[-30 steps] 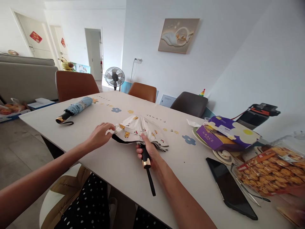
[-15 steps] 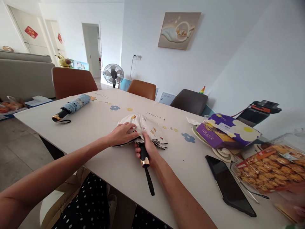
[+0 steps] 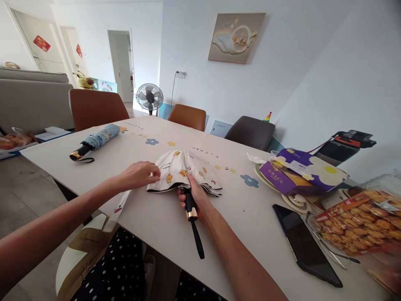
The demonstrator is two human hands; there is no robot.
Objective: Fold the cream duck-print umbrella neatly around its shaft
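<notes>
A folding umbrella (image 3: 175, 171) with white cloth, small yellow cartoon figures and a dark edge lies half gathered on the table. My right hand (image 3: 196, 193) wraps round the umbrella just above its black and gold handle, thumb pressing on the cloth. From the handle a black wrist strap hangs toward me. Left of the cloth, my left hand (image 3: 140, 174) hovers with loosely bent fingers, its tips close to the cloth edge and nothing visible in them. Below my left forearm a white flap with a red mark (image 3: 118, 209) shows at the table edge; what it belongs to is unclear.
A folded blue umbrella (image 3: 100, 138) lies at the table's left. On the right are a phone (image 3: 307, 244), a purple box (image 3: 291, 171), a clear pack of cookies (image 3: 360, 221) and a black bottle (image 3: 338, 148). Chairs (image 3: 188, 117) stand along the far side.
My left hand has left the umbrella cloth and moved to the left, uncovering printed figures. The white flap has appeared below my left forearm. My right hand keeps its grip.
</notes>
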